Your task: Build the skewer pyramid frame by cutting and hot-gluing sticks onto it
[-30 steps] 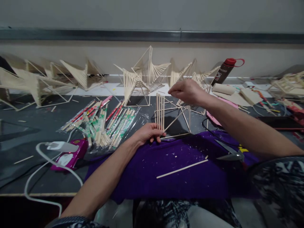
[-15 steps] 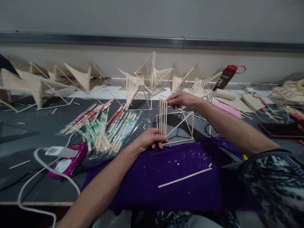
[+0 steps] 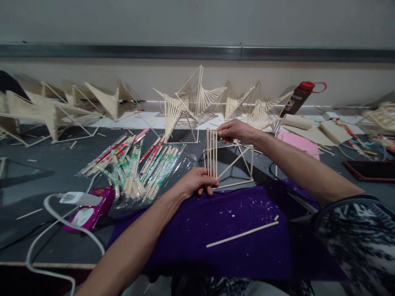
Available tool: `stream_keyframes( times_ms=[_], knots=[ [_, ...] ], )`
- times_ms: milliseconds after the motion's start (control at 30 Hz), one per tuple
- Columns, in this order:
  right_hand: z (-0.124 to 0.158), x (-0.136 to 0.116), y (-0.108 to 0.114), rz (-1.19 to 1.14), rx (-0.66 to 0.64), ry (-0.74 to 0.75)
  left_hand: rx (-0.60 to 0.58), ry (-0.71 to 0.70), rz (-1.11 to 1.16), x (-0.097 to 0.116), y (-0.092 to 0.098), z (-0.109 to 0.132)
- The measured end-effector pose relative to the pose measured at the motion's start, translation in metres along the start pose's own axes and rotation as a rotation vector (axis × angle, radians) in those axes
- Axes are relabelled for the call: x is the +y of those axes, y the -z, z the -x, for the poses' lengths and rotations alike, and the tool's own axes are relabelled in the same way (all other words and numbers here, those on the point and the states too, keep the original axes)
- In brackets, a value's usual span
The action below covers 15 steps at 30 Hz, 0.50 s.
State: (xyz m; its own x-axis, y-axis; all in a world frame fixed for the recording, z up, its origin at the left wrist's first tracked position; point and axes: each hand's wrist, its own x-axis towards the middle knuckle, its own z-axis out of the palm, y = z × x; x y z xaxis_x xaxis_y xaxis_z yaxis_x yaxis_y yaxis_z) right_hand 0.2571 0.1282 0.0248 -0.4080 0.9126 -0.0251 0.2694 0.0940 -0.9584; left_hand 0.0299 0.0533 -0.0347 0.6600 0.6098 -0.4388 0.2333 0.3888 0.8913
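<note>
A small frame of thin wooden sticks (image 3: 234, 164) stands before me, with several sticks side by side upright on its left face. My left hand (image 3: 200, 181) pinches the lower ends of those upright sticks, thumb in front and fingers curled beneath. At their upper ends, my right hand (image 3: 233, 130) is closed with thumb and fingertips on the top corner. A loose wooden stick (image 3: 242, 234) lies on the purple cloth (image 3: 191, 230) in front of the frame, with small offcuts near it.
Wrapped chopsticks (image 3: 132, 164) lie left of the frame. A magenta device (image 3: 92, 209) with a white cable sits front left. Finished stick models (image 3: 175, 111) line the back by the wall. A red-capped bottle (image 3: 296, 100), pink paper (image 3: 299, 142) and a phone (image 3: 370, 169) are at right.
Both hands keep their hold at the top and bottom of the upright sticks. The whole view has shifted slightly; nothing else has visibly moved.
</note>
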Motion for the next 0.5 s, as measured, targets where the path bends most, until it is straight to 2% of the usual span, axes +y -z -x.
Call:
stream_keyframes(
  times_ms=[500],
  knots=[
    [0.0005, -0.0024, -0.0040, -0.037, 0.052, -0.062, 0.014, 0.005, 0.001, -0.0004, -0.0007, 0.0006]
  ],
)
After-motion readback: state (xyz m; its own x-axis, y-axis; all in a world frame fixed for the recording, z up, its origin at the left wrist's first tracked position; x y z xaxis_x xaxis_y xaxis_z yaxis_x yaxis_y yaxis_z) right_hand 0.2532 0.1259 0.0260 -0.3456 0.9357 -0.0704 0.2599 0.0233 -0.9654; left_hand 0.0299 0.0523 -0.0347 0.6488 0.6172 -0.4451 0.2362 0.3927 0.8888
